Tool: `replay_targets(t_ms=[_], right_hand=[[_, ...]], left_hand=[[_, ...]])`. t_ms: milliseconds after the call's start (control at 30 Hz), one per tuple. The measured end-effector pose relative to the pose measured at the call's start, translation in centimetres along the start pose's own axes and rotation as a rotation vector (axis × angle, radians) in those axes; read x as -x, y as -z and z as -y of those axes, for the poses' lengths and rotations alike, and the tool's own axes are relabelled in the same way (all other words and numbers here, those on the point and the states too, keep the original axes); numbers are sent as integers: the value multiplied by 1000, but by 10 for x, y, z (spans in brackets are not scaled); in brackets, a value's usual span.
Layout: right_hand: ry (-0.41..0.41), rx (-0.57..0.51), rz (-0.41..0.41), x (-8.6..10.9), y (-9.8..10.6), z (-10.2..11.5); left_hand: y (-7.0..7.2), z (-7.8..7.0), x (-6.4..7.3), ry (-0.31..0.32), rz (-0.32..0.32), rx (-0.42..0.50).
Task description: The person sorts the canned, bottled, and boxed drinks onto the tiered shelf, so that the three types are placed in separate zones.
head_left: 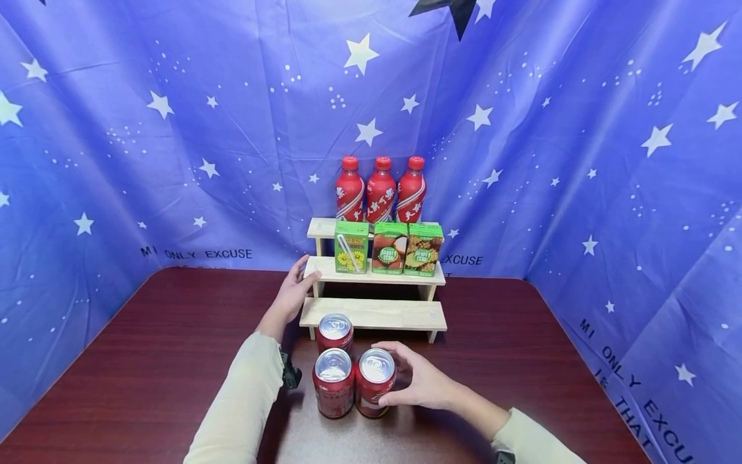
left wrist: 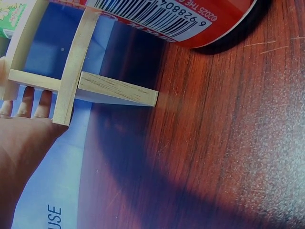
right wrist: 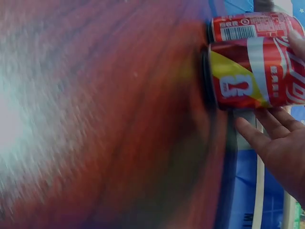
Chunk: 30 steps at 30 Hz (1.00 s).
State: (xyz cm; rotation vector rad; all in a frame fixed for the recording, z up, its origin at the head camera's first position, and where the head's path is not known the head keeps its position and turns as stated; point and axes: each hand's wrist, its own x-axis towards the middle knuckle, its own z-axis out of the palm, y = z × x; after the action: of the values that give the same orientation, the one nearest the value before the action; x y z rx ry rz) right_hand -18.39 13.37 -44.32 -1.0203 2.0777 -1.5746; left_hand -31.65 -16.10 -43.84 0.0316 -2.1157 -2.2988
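Observation:
My left hand (head_left: 292,295) grips the left end of a stepped wooden stand (head_left: 373,314), its thumb on the middle step. In the left wrist view, fingers (left wrist: 26,102) reach behind the stand's side piece. My right hand (head_left: 428,381) holds a red soda can (head_left: 371,401) standing on the table, with thumb and fingers on either side. Left of it stands a second soda can (head_left: 334,396), close beside it. A third soda can (head_left: 335,327) is behind these, in front of the stand's lowest step. Its lower part is hidden.
Three red bottles (head_left: 380,193) stand on the top step. The middle step bears three green drink cartons (head_left: 351,248), the left one apart from the other two. A blue star-patterned curtain (head_left: 243,129) surrounds the dark red wooden table (head_left: 174,354).

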Motion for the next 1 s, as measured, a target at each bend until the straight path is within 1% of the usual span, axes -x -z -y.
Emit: replay_targets(t_ms=[167, 400, 667, 833, 1000], right_hand=[[-20, -15, -38, -1, -3, 1], [-45, 12, -97, 1, -6, 2], [-67, 19, -136, 5, -5, 5], [-71, 16, -161, 7, -2, 7], [-47, 22, -187, 7, 2, 8]], left_hand=[[0, -1, -2, 2, 2, 14], [0, -2, -2, 3, 2, 10], [2, -1, -2, 6, 0, -2], [0, 0, -1, 3, 4, -1], [0, 0, 1, -1, 6, -1]])
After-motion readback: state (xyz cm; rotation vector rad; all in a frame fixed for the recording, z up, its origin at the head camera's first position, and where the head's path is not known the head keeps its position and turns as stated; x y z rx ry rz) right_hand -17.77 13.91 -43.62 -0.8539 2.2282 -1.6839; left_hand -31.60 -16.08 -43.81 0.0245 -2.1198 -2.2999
